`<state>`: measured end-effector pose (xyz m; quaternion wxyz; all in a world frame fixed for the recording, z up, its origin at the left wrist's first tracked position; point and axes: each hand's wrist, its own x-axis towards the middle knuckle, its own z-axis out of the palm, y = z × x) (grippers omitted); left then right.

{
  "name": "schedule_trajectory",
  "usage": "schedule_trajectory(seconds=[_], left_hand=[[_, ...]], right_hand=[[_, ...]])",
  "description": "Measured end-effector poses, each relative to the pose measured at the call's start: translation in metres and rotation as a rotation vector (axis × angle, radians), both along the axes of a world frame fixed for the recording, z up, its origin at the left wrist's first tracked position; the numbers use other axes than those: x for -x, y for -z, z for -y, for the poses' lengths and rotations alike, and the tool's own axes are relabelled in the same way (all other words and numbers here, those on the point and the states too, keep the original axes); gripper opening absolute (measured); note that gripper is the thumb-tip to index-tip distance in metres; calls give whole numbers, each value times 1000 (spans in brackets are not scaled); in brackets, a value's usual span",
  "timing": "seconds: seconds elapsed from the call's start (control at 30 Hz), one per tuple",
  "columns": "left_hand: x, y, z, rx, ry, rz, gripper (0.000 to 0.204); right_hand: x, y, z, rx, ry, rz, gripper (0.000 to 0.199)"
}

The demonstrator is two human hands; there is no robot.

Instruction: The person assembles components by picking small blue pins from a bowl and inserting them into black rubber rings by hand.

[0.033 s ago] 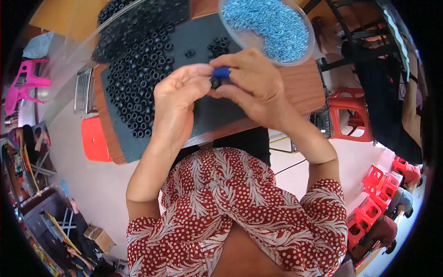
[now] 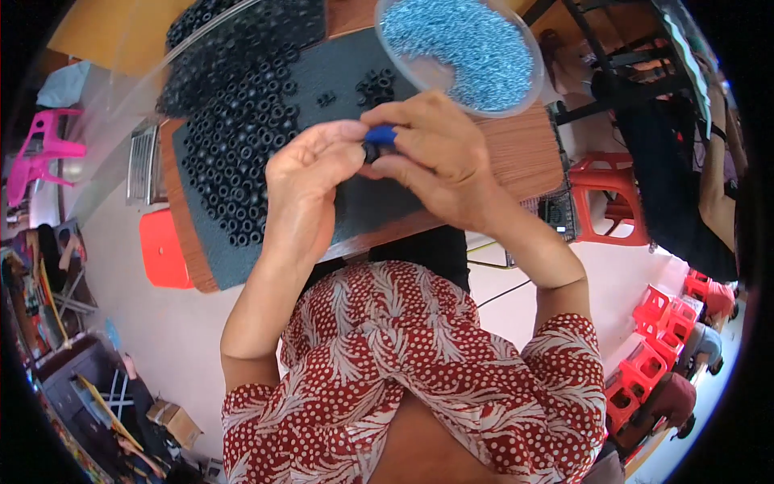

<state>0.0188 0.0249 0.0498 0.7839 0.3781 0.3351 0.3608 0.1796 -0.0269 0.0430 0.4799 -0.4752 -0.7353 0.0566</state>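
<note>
Over the near part of the dark mat, my left hand (image 2: pixel 305 168) pinches a small black ring-shaped part (image 2: pixel 371 152) between thumb and fingers. My right hand (image 2: pixel 442 145) closes on the same part from the other side, thumb below and fingers above. At its fingertips shows a blue piece (image 2: pixel 381 134); whether it is a finger cover or a small tool I cannot tell. To the left spreads a large pile of black rings (image 2: pixel 242 153). Beyond my hands lie a smaller cluster of black parts (image 2: pixel 376 85) and a few loose bits (image 2: pixel 326 99).
A clear round tub (image 2: pixel 538 90) of shiny light-blue small pieces stands at the back right of the wooden table (image 2: pixel 528 157). Black rings also fill a clear container (image 2: pixel 242 50) at the back left. Red stools (image 2: pixel 609 198) stand right, and another person (image 2: pixel 713 161) is beyond.
The whole view has shifted slightly. Both hands keep the same grip on the black ring-shaped part.
</note>
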Motion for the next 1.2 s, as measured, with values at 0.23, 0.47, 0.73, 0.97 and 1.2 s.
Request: schedule_trajectory(seconds=[0.23, 0.47, 0.73, 0.97, 1.2], left_hand=[[4, 23, 19, -32, 39, 42, 24], [10, 32, 31, -217, 95, -127, 21], [7, 45, 34, -373, 113, -156, 22], [7, 46, 34, -357, 105, -156, 23], [9, 47, 35, -372, 113, -157, 24]], right_hand=[[3, 6, 16, 7, 17, 70, 24], [-75, -4, -17, -58, 348, 451, 16], [-89, 28, -67, -14, 291, 648, 4], [-101, 18, -67, 7, 265, 536, 5], [-101, 24, -67, 25, 234, 495, 12]])
